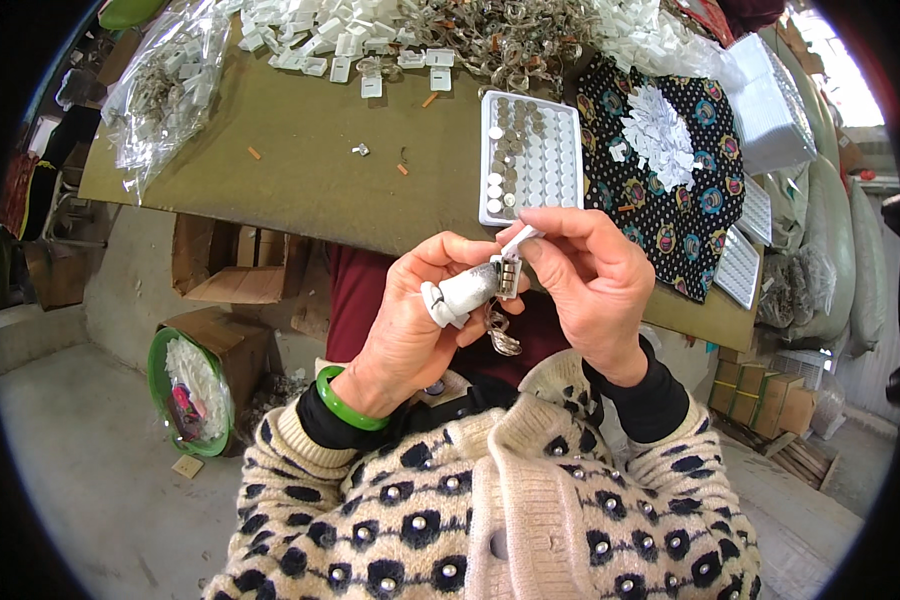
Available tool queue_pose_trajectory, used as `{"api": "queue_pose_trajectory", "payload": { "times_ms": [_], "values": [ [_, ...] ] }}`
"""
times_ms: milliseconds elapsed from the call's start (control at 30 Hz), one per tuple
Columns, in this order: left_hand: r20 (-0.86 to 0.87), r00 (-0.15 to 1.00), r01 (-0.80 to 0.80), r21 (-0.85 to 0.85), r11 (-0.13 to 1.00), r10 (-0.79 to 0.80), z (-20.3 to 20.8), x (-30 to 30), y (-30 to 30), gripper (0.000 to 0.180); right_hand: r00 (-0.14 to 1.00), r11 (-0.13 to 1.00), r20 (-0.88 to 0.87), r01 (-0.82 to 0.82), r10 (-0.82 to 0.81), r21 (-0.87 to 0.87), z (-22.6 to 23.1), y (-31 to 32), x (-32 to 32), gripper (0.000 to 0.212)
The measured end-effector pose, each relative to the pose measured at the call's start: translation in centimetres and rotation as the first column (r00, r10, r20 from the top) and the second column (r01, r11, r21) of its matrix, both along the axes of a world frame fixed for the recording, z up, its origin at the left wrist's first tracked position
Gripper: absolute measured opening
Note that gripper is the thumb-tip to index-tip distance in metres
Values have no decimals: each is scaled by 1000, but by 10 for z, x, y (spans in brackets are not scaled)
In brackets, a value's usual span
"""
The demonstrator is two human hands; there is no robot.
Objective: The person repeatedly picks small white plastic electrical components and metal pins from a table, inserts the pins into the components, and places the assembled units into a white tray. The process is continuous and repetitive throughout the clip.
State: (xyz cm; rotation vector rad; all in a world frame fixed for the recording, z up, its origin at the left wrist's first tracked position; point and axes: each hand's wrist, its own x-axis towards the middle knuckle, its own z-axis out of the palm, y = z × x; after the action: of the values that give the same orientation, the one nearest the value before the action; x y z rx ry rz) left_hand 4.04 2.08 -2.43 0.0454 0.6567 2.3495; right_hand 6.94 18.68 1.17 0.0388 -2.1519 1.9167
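My left hand (pixel 410 320), with a green bangle at the wrist and a white tape-wrapped finger (pixel 458 295), grips a small metal clip piece (pixel 507 277) in front of my chest. A thin silvery metal part (pixel 502 338) hangs below it. My right hand (pixel 590 280) pinches a small white strip (pixel 521 238) against the top of that clip. Both hands meet just below the near edge of a white compartment tray (pixel 567 120), which holds several round metal pieces in its left columns.
An olive-covered table (pixel 300 160) carries heaps of white plastic tags (pixel 320 40) and metal clips (pixel 500 40). A black patterned cloth (pixel 690 200) bears white pieces. A clear bag (pixel 165 90) lies at the left. Cardboard boxes (pixel 230 340) and a green basin (pixel 160 390) sit below.
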Motion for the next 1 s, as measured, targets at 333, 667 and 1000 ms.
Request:
{"api": "queue_pose_trajectory", "payload": {
  "times_ms": [333,667,1000],
  "values": [
    [-37,996,-87,-72,994,85,0,5,2,14,871,932,-475,57,129,358,-5,-4,-12,28],
    [148,989,-31,93,995,17,-11,9,11,12,876,897,-421,-28,235,441,-14,-6,-4,38],
    [268,963,8,15,1000,-12,-4,18,19,8,881,847,-464,176,91,502,-29,-16,2,22]
  ]
}}
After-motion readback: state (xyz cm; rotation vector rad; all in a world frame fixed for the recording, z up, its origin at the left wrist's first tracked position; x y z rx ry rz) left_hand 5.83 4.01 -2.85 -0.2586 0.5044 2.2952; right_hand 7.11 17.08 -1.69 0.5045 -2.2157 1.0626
